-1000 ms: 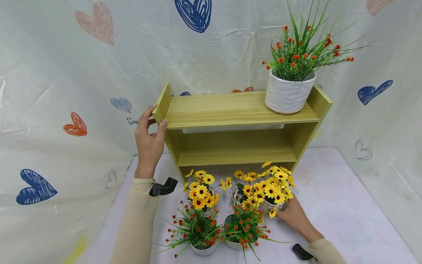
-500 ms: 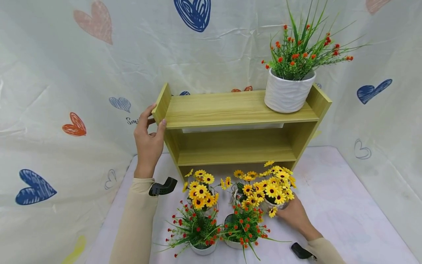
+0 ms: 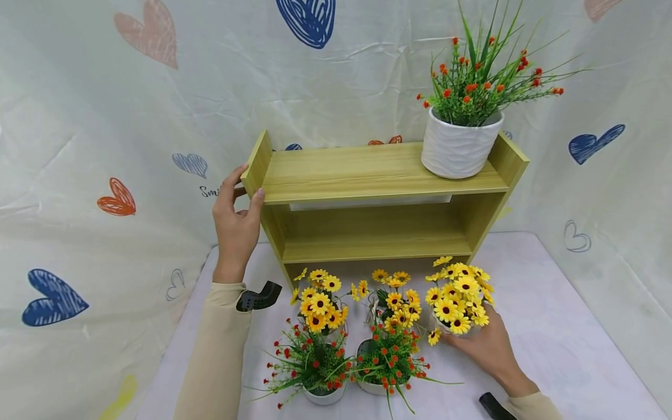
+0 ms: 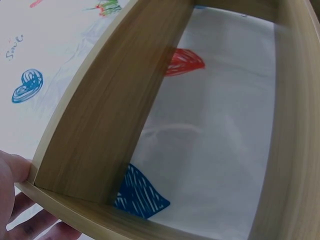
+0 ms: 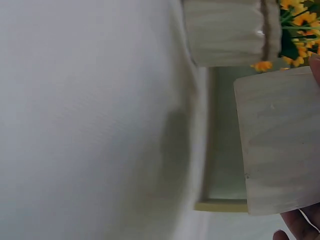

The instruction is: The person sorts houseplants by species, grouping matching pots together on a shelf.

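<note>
Right hand (image 3: pixel 488 344): fingers and thumb wrapped round the small white pot (image 5: pixel 277 142), applied from its right side.
Small white pot: positioned at the right end of the plant group, before the lower right of the shelf unit (image 3: pixel 373 248); carries dense yellow flowers (image 3: pixel 462 297) with dark centres. Base contact with the counter (image 3: pixel 556 315): cannot be confirmed.
Left hand (image 3: pixel 237 230): grips the upper left end panel of the shelf unit; thumb at the front edge, fingers round the outer face.
Wrist devices: black (image 3: pixel 258 296), one at each beige cuff.
Middle yellow plant (image 3: pixel 401 312): just left of the small white pot.
Left yellow plant (image 3: pixel 318 303): further left, same row.
Red-flowered plants: two, side by side in front of the yellow row; left (image 3: pixel 317 364), right (image 3: pixel 391 361).
Shelf unit: wooden, behind the plants, with raised end panels.
Ribbed pot (image 3: pixel 462 149): white, upright at the right end of the top board; contains orange-red flowers and long green blades.
Backdrop (image 3: pixel 362 93): pale sheet printed with blue, red and pink hearts.
</note>
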Motion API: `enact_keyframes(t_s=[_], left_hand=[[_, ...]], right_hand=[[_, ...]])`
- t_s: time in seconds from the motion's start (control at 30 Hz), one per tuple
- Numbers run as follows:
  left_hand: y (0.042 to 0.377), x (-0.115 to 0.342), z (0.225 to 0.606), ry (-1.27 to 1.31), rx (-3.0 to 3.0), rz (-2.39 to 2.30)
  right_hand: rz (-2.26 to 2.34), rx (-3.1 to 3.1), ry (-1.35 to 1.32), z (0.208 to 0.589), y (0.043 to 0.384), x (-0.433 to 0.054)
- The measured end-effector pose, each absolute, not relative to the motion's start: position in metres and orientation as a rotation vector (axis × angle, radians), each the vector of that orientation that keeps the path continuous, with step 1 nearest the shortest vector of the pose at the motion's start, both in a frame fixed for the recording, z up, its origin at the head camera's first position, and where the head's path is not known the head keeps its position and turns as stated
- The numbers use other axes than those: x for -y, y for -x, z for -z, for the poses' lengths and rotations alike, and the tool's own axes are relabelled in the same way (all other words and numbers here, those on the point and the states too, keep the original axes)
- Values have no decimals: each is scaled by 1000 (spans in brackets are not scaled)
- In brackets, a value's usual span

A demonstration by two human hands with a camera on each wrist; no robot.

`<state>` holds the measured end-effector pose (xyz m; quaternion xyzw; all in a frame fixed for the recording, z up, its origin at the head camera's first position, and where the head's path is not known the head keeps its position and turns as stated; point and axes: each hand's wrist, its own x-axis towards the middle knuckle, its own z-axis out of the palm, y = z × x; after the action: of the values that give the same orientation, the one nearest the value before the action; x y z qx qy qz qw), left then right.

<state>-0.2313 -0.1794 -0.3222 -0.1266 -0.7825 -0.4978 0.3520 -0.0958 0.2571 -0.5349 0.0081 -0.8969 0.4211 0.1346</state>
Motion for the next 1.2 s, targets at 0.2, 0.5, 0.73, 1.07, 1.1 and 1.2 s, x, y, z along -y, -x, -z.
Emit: enact_keyframes(t_s=[0.2, 0.5, 0.73, 1.07, 1.1, 1.2], left_hand=[[231, 179, 322, 325, 2023, 1296], [232, 180, 322, 324, 2023, 1280], [232, 181, 323, 319, 2026, 1261], [232, 181, 325, 329, 2022, 1276], [232, 180, 325, 331, 2021, 1278], [233, 180, 325, 335, 2020, 1281]], right_hand=[[-1063, 2419, -263, 511, 98, -262], [-828, 2358, -416, 475, 104, -260], [-756, 2322, -445, 457, 110, -252], [-770, 2282, -432, 440, 129, -244], [-776, 2274, -427, 438, 132, -244], [-799, 2250, -407, 435, 140, -241]])
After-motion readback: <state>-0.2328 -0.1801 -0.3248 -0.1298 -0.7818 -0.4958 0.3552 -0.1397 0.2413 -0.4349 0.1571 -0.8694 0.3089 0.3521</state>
